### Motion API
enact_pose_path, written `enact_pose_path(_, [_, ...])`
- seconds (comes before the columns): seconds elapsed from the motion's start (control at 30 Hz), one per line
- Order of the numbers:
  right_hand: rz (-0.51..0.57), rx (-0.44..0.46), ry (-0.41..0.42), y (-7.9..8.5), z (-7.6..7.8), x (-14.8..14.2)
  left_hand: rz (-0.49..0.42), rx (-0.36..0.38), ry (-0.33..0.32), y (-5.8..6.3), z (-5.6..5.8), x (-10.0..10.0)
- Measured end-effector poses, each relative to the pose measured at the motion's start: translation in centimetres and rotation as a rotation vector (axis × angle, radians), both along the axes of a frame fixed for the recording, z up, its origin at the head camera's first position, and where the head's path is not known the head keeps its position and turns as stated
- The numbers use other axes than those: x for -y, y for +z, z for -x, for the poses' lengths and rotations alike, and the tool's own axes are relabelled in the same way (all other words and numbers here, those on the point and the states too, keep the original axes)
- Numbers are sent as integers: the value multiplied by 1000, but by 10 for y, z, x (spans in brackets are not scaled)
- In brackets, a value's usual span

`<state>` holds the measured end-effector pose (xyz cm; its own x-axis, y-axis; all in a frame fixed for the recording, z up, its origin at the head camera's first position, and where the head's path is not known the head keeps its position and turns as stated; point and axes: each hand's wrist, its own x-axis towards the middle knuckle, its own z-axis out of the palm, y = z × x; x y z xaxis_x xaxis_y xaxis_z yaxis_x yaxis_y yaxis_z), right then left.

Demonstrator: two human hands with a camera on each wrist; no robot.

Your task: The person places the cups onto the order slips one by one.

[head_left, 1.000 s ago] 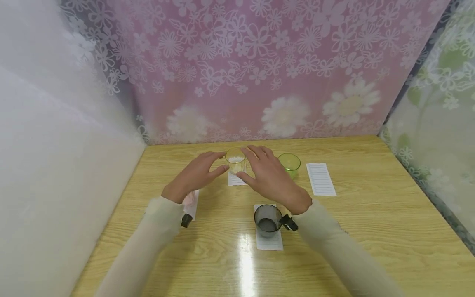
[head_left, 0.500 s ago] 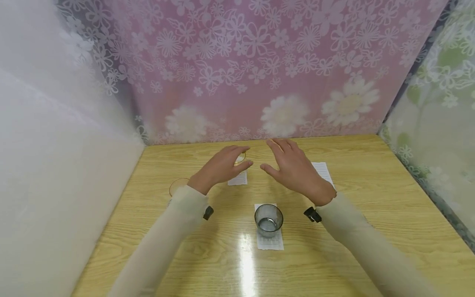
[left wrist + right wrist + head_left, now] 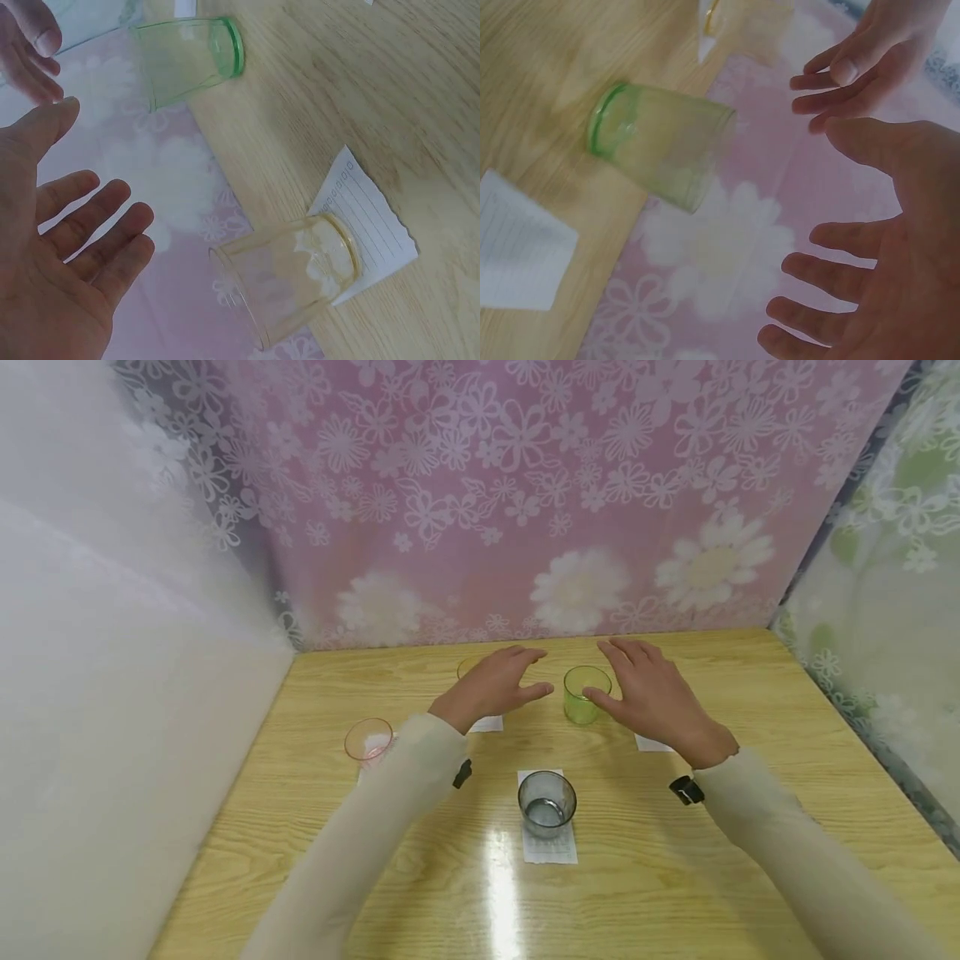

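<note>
A green glass cup (image 3: pixel 581 706) stands on the wooden table, between my two hands in the head view. My left hand (image 3: pixel 495 687) is held to its left with fingers spread and nothing in them. On the other side my right hand (image 3: pixel 656 697) is likewise spread and bare, its thumb overlapping the cup's rim in the head view. Partly behind my left hand is a yellow glass cup (image 3: pixel 292 274), with white paper bits at its base, beside a lined paper slip (image 3: pixel 371 225). Both wrist views show relaxed, parted fingers.
A dark grey glass cup (image 3: pixel 547 806) stands on a lined slip (image 3: pixel 551 850) nearer the front. At left is a pink glass cup (image 3: pixel 368 741) with something white inside. Another slip (image 3: pixel 521 244) lies partly behind my right hand. A floral curtain (image 3: pixel 480 502) closes off the back.
Both hands have moved right, from around the yellow cup to around the green cup, staying spread apart. The cups and slips have stayed in place.
</note>
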<state>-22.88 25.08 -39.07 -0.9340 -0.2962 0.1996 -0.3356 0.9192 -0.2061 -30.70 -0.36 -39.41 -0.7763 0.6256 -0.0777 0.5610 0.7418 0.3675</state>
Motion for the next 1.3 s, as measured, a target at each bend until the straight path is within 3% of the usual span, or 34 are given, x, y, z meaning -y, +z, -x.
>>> enact_pose_path(0.53, [-24, 108, -93, -27, 7, -62, -4, 18, -32, -8, 3, -35])
enact_pose_path(0.8, [-35, 152, -125, -48, 8, -87, 6, 54, -34, -21, 11, -50])
enact_pose_path(1.03, [-50, 186, -109, -66, 10, -103, -7, 55, -42, -28, 15, -53])
enact_pose_path(1.3, [-49, 219, -24, -78, 13, -118, 4, 63, -49, -29, 16, -58])
